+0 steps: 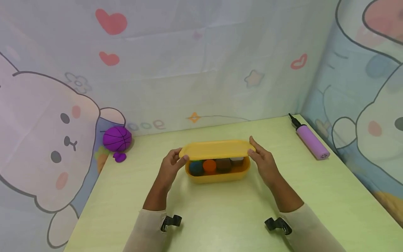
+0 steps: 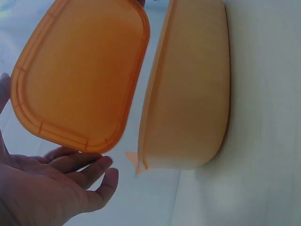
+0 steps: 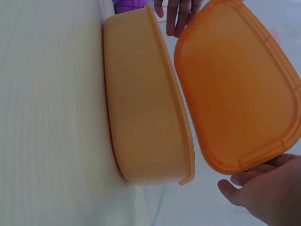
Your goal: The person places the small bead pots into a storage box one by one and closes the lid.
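Note:
A yellow lid (image 1: 217,149) is held at its two short ends above a yellow plastic box (image 1: 217,178), tilted so the box's near side shows open. My left hand (image 1: 170,167) pinches the lid's left end, thumb on the near edge. At the opposite end my right hand (image 1: 264,161) grips the lid between thumb and fingers. Inside the box sit a blue round thing (image 1: 196,168), an orange one (image 1: 209,166), a dark brown one (image 1: 223,165) and a white-topped one (image 1: 237,161); the lid hides their upper parts. Both wrist views show the lid's underside apart from the box rim.
The box stands on a pale yellow-green table (image 1: 220,217). A purple basketball (image 1: 117,139) and a small purple piece (image 1: 119,157) are at the back left. On the right lies a pink-purple hand pump (image 1: 312,141) with a black nozzle. Printed cloth (image 1: 176,70) hangs behind the table.

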### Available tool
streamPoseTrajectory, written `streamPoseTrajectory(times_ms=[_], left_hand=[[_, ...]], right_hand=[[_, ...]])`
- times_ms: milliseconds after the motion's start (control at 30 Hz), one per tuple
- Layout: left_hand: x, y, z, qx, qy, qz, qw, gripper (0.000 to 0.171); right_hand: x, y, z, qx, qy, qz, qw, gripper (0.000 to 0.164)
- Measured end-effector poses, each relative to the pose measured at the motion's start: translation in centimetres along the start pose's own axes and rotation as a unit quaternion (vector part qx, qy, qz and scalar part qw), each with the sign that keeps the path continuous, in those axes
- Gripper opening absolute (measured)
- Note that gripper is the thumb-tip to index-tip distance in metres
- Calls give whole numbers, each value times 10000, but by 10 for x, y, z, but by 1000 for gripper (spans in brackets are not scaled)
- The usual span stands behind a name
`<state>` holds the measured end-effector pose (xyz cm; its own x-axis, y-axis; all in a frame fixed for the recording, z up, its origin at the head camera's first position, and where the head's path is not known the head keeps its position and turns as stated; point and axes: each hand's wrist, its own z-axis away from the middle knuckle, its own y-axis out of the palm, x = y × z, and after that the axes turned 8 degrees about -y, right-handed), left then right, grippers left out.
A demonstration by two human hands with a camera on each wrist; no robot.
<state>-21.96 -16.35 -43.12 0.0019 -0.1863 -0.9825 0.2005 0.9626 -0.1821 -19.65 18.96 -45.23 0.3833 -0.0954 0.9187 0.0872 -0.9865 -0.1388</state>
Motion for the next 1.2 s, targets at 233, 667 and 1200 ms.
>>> streamPoseTrajectory(times_ms=[233,667,1200], left_hand=[[9,-11,0,415,200,-160,9988,79],[27,-4,-3,145,-291,-1437,9891,126],[46,17,-7,-131,-104,-2312,9728,135]], right_hand=[[-9,-4,2,748,6,302,9967,89],[-26,-1,-1,961,405,850,9909,128],[-45,-7,-6,1084,263,1058,9881,125]])
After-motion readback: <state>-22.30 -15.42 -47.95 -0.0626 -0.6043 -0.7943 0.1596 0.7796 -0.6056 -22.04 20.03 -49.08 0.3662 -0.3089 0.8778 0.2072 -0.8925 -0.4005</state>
